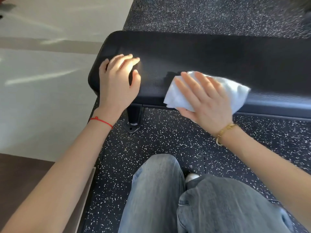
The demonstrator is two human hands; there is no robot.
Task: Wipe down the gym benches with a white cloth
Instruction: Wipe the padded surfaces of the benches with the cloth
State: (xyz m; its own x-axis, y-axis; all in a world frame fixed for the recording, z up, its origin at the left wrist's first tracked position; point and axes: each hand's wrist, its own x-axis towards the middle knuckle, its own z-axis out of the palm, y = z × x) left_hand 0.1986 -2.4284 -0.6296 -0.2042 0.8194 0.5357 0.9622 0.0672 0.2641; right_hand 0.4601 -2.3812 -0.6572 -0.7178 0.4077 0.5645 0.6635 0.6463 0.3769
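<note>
A black padded gym bench (210,54) runs from the middle of the view off the right edge. My left hand (117,83) rests on its near left end, fingers loosely spread, holding nothing. My right hand (205,101) lies flat with straight fingers on a crumpled white cloth (235,91), pressing it onto the bench's near edge. The cloth sticks out around my palm, and part of it hangs over the front rim.
The bench's black metal leg and foot (133,120) stand on the speckled dark rubber floor (151,148) just below my left hand. A pale floor (42,81) lies to the left. My legs in blue jeans (168,199) fill the bottom of the view.
</note>
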